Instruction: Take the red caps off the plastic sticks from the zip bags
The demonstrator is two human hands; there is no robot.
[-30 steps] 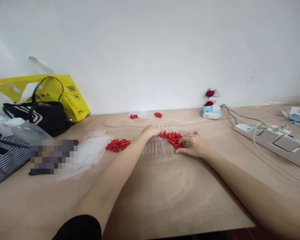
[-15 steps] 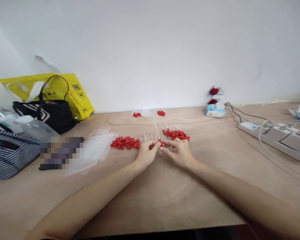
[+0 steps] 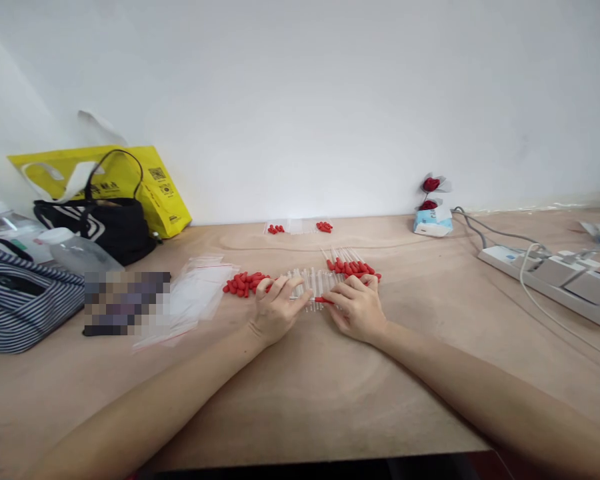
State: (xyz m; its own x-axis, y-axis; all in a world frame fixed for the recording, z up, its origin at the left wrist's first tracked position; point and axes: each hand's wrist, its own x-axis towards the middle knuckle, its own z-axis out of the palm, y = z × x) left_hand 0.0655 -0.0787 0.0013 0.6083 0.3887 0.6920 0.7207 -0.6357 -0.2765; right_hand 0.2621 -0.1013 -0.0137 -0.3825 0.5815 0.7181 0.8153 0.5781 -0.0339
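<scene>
Clear thin tubes (image 3: 314, 280) lie side by side at the middle of the wooden table (image 3: 300, 373). A heap of red caps (image 3: 243, 283) lies to their left and another heap of red caps (image 3: 353, 269) at their right. My left hand (image 3: 274, 308) pinches one clear tube, held level. My right hand (image 3: 356, 308) pinches a red cap (image 3: 324, 301) at that tube's right end. Both hands rest just in front of the row of tubes.
Empty clear zip bags (image 3: 190, 297) lie to the left, beside a blurred dark item (image 3: 125, 301), a striped bag (image 3: 25, 303), a black bag (image 3: 105, 223) and a yellow bag (image 3: 145, 183). A power strip (image 3: 555, 280) with cables sits at the right. Small bags of red caps (image 3: 300, 228) and a tissue pack (image 3: 433, 220) lie by the wall.
Both hands drew back from the piles toward me and met. The tube stood up half a second ago; it is now level, with the red cap at its right end.
</scene>
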